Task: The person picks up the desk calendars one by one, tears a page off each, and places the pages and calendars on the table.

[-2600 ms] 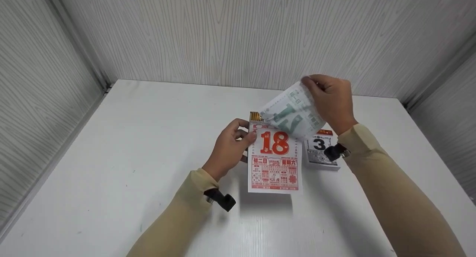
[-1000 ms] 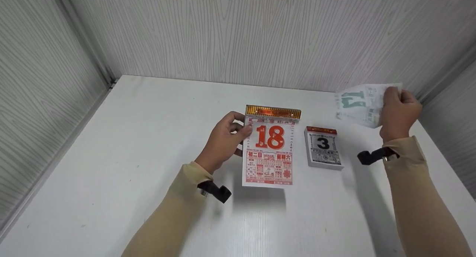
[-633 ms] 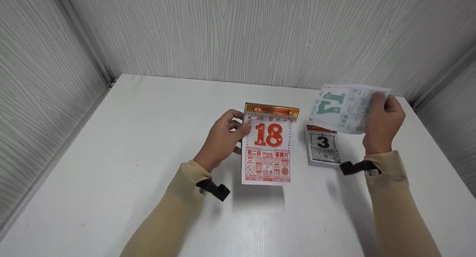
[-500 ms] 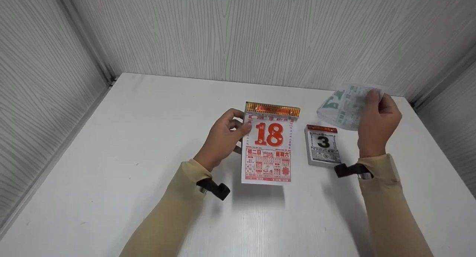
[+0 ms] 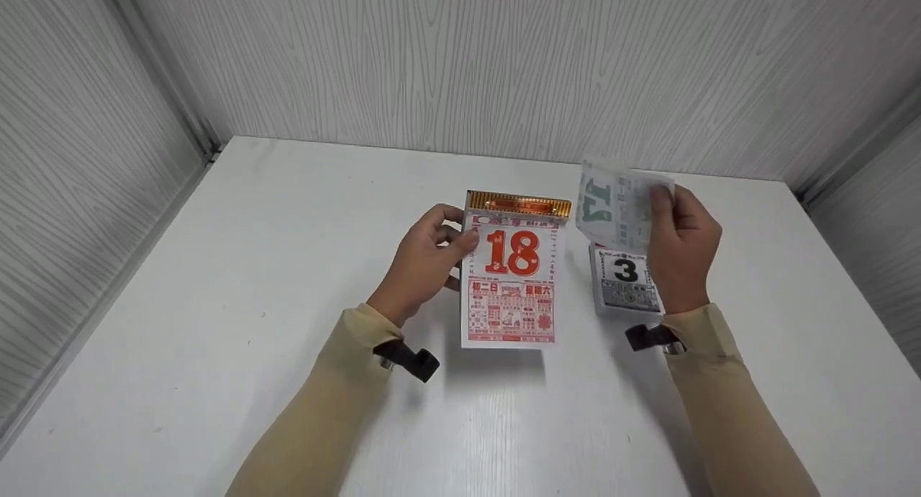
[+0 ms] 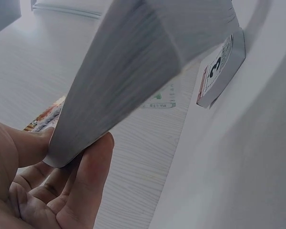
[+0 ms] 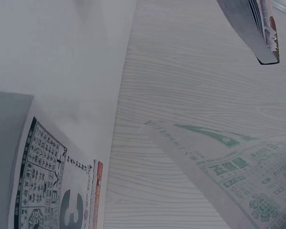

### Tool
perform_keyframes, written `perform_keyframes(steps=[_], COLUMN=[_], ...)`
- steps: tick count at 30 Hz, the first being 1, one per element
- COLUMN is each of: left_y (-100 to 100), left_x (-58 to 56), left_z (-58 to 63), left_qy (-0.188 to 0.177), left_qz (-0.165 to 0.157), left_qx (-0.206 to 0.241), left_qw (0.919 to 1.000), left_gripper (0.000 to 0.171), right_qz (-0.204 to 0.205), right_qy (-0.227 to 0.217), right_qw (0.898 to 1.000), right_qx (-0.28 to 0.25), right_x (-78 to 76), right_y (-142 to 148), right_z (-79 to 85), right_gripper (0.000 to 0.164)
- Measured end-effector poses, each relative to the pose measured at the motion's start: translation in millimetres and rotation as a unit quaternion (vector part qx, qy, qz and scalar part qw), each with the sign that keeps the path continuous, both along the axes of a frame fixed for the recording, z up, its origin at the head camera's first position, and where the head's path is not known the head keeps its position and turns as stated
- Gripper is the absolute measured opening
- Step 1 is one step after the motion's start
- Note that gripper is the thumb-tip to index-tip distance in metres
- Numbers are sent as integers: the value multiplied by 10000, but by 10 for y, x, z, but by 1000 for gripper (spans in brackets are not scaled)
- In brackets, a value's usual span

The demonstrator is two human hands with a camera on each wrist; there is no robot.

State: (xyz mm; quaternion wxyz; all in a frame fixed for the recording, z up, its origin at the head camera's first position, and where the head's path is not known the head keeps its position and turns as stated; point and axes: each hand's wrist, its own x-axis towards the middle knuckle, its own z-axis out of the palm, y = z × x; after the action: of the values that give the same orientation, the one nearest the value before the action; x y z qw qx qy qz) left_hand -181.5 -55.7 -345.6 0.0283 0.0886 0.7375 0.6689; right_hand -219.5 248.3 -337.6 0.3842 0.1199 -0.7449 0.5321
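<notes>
My left hand (image 5: pixel 424 260) grips the left edge of a thick tear-off calendar (image 5: pixel 507 317), thumb in front and fingers behind. A red 18 shows on its top sheet, under a gold and red header. Its shadow falls on the table below. In the left wrist view the page stack (image 6: pixel 119 71) is seen edge-on between thumb and fingers. My right hand (image 5: pixel 683 245) pinches a loose thin calendar page (image 5: pixel 611 206) with a green 17, just right of the calendar. In the right wrist view this page (image 7: pixel 248 176) spreads at lower right; the hand itself is out of that view.
A smaller tear-off calendar (image 5: pixel 624 285) with a black 3 lies on the white table (image 5: pixel 216 324), partly covered by the right hand and page. A wood-grain panel (image 5: pixel 432 65) stands behind the table, with side panels left and right.
The page has come off the large calendar, uncovering its whole header. My right hand carried it far right, then back left towards the calendar. The left hand keeps its grip.
</notes>
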Motion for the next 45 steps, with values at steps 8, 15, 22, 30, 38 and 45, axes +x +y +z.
perform_keyframes(steps=[8,15,22,30,38,45], left_y=[-13,-48,-18,-148,-462,-719], left_x=[60,140,181,149,92,31], left_z=[51,86,-58,-241,-289,-365], left_qy=[131,222,195,-45,-256,-496], left_qz=[7,90,46,116,560,1025], left_qx=[-117,-373,-710,-1166,-1936,-2334], left_qw=[9998,9990,9973,9931,9791,9657], left_gripper=[29,33,34,35,41,50], right_qz=[-118,-67,-17,29,453,472], right_qy=[-205,-448,-648,-947,-1277,-1403], right_qw=[9984,9972,9948,9920,9865,9840], right_qx=[519,594,783,829,920,988], right_x=[-20,9,29,52,66,68], right_y=[76,15,5,4,-18,-17], right_z=[-179,-214,-201,-224,-274,-278], right_gripper=[27,27,26,28,31,34])
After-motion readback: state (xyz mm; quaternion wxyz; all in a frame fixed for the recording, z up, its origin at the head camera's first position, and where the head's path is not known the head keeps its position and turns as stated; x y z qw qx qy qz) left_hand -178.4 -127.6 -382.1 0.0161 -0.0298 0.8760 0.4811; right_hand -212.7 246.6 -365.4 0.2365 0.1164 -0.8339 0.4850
